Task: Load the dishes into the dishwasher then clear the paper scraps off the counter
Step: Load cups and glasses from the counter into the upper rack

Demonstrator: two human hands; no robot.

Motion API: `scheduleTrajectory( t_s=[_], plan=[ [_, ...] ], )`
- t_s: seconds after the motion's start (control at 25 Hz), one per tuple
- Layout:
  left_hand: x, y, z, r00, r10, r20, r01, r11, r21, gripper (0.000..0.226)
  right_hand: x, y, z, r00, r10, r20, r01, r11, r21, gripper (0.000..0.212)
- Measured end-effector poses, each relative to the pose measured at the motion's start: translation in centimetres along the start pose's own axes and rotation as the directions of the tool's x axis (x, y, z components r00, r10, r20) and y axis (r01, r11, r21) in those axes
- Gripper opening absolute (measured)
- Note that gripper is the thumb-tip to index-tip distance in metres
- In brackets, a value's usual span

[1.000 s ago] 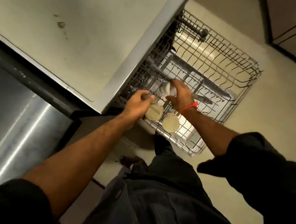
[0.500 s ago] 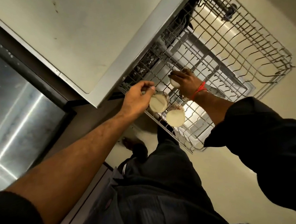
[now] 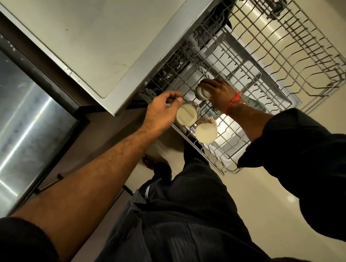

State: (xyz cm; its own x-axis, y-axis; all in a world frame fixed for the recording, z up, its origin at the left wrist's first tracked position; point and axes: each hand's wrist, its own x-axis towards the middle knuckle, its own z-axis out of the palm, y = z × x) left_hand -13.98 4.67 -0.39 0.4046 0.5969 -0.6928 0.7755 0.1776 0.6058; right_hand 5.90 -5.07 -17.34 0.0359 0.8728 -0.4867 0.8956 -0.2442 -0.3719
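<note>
Gripping one cup (image 3: 187, 115) each, both hands (image 3: 163, 110) (image 3: 217, 93) reach into the rack (image 3: 288, 60).

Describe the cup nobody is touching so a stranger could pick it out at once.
Find the pulled-out wire rack of the dishwasher, then its near corner by the person's legs. Three cups sit there; the free cup is nearest the person, upside down, pale base up. The left hand and right hand hold the others.

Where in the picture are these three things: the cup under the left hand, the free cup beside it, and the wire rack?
cup under the left hand (image 3: 187, 115), head view, pale base.
free cup (image 3: 206, 133), head view, pale base.
wire rack (image 3: 330, 83), head view, outer rim wire.
</note>
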Motion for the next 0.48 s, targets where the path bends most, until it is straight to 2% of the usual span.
scheduleTrajectory(
  t_s=[0.16, 0.28, 0.48],
  plan=[
    [0.0, -0.3, 0.0, 1.000, -0.001, -0.016, 0.001, 1.000, -0.006, 0.025, -0.9, 0.5, 0.3, 0.982, 0.005, -0.190, 0.010, 0.997, 0.076, 0.073],
    [-0.1, -0.7, 0.3, 1.000, 0.006, -0.020, -0.006, 1.000, -0.009, 0.024, -1.6, 0.7, 0.3, 0.970, 0.035, -0.242, -0.019, 0.998, 0.068, 0.073],
    [-0.5, -1.2, 1.2, 1.000, 0.011, -0.025, -0.012, 0.999, -0.041, 0.023, -0.2, 0.5, 0.4, 0.999, 0.038, -0.022, -0.040, 0.998, -0.051, 0.090]
  ],
)
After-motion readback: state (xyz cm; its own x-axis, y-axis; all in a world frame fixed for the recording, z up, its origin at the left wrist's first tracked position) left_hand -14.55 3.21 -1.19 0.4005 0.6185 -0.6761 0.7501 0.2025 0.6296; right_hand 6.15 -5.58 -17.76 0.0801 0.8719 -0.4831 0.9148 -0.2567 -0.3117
